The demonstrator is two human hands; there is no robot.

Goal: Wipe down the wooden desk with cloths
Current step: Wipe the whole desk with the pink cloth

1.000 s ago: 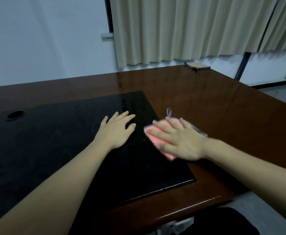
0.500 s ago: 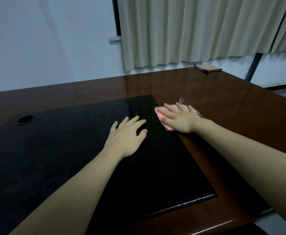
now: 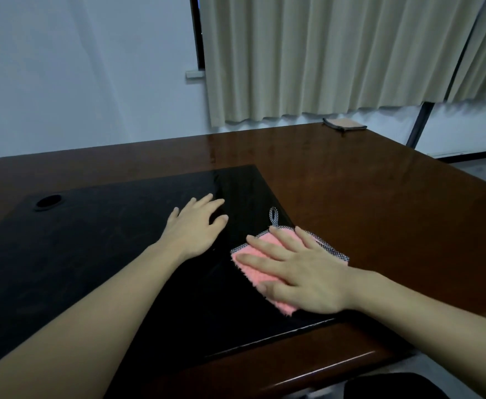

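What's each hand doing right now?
Left hand: open, flat on the black pad.
Right hand: open, pressing the pink cloth.

Your desk (image 3: 380,214) lies open to the right; only a folded cloth (image 3: 344,123) sits at the far corner.

One head-worn, wide-angle view, looking forward and down.

It sits close above the wooden desk (image 3: 365,203), facing across it toward the curtain (image 3: 336,56) and wall (image 3: 77,67); both forearms enter from the lower edge.
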